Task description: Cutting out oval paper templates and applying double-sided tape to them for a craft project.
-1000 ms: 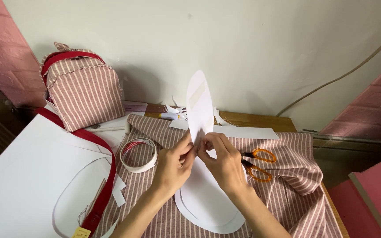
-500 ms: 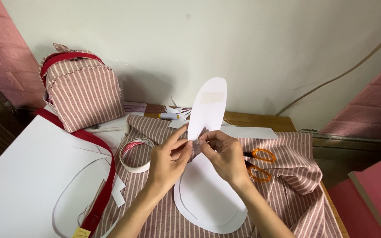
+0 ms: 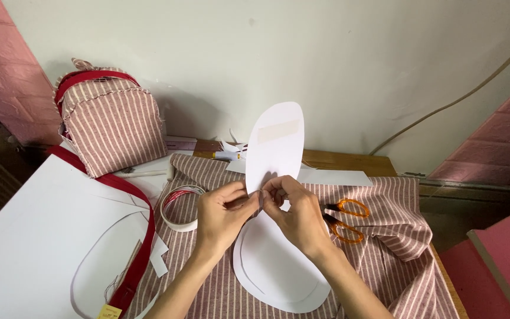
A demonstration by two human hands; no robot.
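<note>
The left hand (image 3: 222, 214) and right hand (image 3: 293, 211) each pinch the waist of a white paper cutout (image 3: 275, 147), its upper lobe standing toward 12 o'clock over striped fabric (image 3: 385, 236) on the tabletop (image 3: 337, 159). Orange scissors (image 3: 345, 220) lie at 3 o'clock, a tape roll (image 3: 178, 208) at 9 o'clock.

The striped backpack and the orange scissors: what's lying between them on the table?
In the head view, between the striped backpack and orange scissors lie a tape roll and both hands, left and right, pinching an upright white paper oval.

Soft even daylight, faint shadows on the white wall (image 3: 349, 53), sharp focus, slight wide-angle bending at edges
</note>
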